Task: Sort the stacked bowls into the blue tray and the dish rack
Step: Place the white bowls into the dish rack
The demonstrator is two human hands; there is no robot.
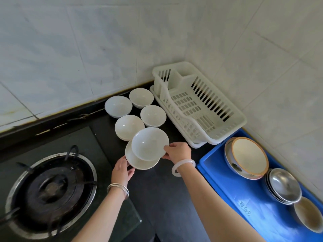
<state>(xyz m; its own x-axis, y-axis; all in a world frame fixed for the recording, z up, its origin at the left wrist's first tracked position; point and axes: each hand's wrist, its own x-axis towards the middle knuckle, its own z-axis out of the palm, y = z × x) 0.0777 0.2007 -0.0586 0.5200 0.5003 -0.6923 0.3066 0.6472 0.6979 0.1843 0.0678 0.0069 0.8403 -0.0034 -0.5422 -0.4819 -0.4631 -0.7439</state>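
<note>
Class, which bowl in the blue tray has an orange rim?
The large bowl at the far end of the blue tray, nearest the dish rack; the others lack it.

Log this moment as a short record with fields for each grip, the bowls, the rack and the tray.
right grip: pinches rim of upper white ceramic bowl, tilted
left grip: holds lower white ceramic bowl beneath it
dark counter: four more white bowls behind
white plastic dish rack: empty
blue plastic tray: orange-rimmed bowl, stacked steel bowls, one beige bowl
</note>
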